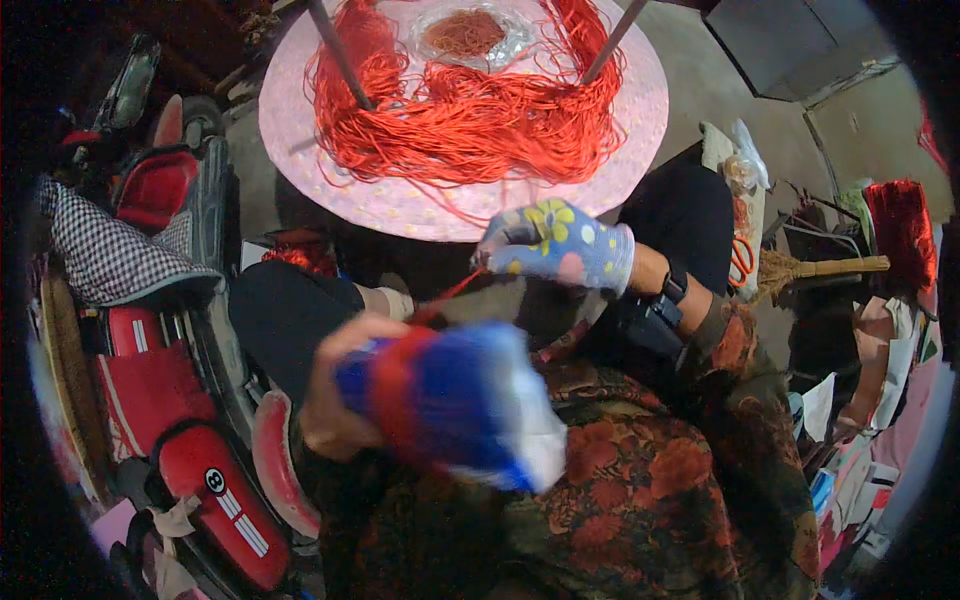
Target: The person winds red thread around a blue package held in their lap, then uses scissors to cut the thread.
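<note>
From here hands look apart: L hand (pixel 328 415) clamped on blue-white bundle (pixel 465 390), gloved R hand (pixel 560 240) pinching red cord (pixel 460 287), prob. for tension.

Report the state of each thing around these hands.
Blue-and-white bundle: tilted, red-banded, blurred
Left hand: bare, gripping the bundle
Right hand: gloved, pinching a red strand
Red strand: extended toward the bundle
Red cord pile: loosely heaped
Table: pink-covered
Orange-handled scissors: open or shut unclear
</note>
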### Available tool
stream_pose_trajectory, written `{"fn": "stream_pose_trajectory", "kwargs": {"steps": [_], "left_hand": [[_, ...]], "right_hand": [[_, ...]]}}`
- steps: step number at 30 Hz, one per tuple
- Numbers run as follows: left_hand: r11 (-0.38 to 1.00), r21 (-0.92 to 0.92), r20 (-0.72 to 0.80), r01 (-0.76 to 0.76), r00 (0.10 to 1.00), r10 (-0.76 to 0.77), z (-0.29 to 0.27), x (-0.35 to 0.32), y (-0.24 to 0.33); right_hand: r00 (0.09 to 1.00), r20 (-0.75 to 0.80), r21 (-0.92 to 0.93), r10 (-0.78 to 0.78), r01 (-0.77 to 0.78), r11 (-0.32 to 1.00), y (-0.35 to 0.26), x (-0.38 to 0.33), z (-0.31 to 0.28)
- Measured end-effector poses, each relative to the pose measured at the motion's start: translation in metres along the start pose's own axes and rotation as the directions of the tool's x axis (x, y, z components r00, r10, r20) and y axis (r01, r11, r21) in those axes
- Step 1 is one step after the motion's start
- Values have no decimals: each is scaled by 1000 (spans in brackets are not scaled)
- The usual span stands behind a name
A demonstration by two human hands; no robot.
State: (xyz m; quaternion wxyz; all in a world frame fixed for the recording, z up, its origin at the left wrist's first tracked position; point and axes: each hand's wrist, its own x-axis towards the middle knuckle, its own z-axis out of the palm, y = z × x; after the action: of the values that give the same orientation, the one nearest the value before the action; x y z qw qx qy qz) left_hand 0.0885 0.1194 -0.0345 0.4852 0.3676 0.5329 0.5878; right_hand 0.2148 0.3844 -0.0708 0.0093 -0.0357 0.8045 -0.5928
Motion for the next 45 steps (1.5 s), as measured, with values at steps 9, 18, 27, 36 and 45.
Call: {"fn": "stream_pose_trajectory", "kwargs": {"steps": [9, 18, 27, 36, 45], "left_hand": [[772, 475, -471, 423, 863, -182, 8, 11, -10], [972, -198, -471, -123, 882, 16, 11, -6, 1], [878, 320, -222, 356, 929, -296, 9, 8, -12], [896, -423, -585, -132, 796, -159, 13, 1, 8], [904, 37, -94, 427, 902, -422, 9, 5, -8]], "right_hand": [[940, 222, -437, -257, 332, 836, -42, -11, 15], [986, 118, 24, 116, -119, 993, 9, -11, 11], [957, 197, -288, -215, 266, 920, -44, 5, 3], [984, 78, -216, -160, 173, 961, 2, -21, 20], [952, 305, -255, -2, 84, 963, -42, 20, 2]]}}
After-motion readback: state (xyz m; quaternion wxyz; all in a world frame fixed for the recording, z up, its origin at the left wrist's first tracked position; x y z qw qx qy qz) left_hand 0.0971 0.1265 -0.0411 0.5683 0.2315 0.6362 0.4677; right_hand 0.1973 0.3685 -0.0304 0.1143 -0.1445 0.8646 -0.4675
